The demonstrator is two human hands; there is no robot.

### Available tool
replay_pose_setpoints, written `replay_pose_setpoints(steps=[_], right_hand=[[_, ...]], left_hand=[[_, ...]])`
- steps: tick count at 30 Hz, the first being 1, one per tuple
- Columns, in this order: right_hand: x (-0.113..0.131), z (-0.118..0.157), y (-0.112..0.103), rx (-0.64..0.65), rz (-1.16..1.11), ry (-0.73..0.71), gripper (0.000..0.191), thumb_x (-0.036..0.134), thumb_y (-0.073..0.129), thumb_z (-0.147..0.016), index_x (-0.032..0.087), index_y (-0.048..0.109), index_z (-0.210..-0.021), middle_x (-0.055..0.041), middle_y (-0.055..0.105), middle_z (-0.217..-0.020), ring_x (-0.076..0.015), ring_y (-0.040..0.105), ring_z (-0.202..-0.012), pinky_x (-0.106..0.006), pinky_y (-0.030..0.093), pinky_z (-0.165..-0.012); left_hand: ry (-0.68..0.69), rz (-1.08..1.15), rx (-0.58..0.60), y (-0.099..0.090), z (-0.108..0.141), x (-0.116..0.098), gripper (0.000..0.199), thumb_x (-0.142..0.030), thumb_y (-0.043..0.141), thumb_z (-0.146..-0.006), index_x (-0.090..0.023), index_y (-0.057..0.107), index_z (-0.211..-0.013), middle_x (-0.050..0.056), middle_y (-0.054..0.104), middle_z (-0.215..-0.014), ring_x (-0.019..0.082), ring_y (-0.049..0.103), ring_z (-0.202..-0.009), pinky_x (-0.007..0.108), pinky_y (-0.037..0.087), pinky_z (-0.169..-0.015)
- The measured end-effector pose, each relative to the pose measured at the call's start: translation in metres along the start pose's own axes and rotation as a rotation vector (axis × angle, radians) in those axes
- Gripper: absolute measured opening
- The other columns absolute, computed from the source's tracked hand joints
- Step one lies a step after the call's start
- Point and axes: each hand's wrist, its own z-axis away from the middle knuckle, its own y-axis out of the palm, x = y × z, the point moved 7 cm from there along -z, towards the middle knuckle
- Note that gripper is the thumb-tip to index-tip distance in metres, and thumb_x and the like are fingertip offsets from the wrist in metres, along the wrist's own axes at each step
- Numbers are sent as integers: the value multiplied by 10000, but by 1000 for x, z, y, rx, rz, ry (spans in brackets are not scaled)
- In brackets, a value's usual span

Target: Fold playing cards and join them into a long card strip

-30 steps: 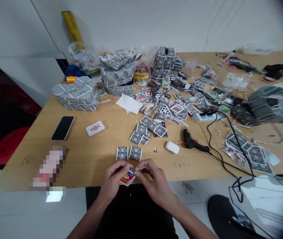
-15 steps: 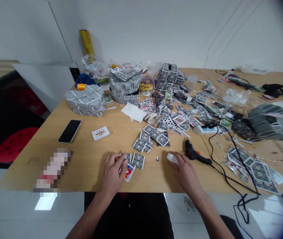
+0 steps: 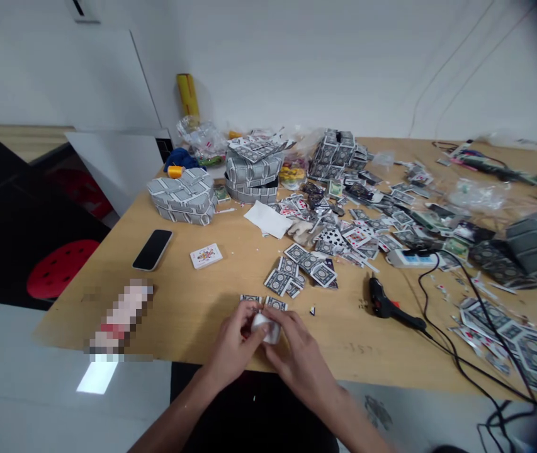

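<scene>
A small white object (image 3: 268,328) is held between my two hands near the table's front edge. My left hand (image 3: 237,340) has its thumb on it, and my right hand (image 3: 294,343) curls round its right side. Just beyond the fingers lie patterned cards (image 3: 276,304), partly covered by my hands. A bit of red shows under my left fingers. Farther up are a loose group of patterned card pieces (image 3: 280,280) and a face-up stack of cards (image 3: 206,255) to the left.
A black glue gun (image 3: 384,302) with a cord lies right, near a white power strip (image 3: 412,258). A phone (image 3: 153,250) is at the left. Behind stand card-covered boxes (image 3: 186,198) and a wide heap of cards (image 3: 357,236). A blurred-out item (image 3: 124,318) lies front left.
My right hand has moved left with the white object and met my left hand over the cards. The camera view has shifted left, so the table appears farther right.
</scene>
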Motion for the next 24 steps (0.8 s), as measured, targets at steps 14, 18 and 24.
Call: replay_pose_setpoints(steps=[14,18,24], right_hand=[[-20,17,36,52,295,-96,308,186,640,-1007,241,695,-1304,-158,618,-1499,-390,576,-1410,-658,536,-1137],[-21,21,43,29,313,-102,277,170,677,-988,224,715,-1256,-148,645,-1485,-391,572,-1422,-659,538,-1138],[-25,25,48,35,339,-129,268,114,693,-971,223,715,-1216,-117,696,-1427,-362,595,-1391,-636,548,-1133]], left_hand=[[-125,-763,-661,-277,-107,-54,202,-329,718,-844,-201,605,-951,63,766,-956,226,702,-891,314,498,-833],[-163,-836,-643,-301,-150,-46,242,-338,751,-839,-190,595,-950,67,773,-961,246,700,-949,337,485,-887],[-198,-907,-615,-317,-192,-22,266,-370,758,-846,-173,638,-978,101,790,-1005,272,728,-988,351,509,-896]])
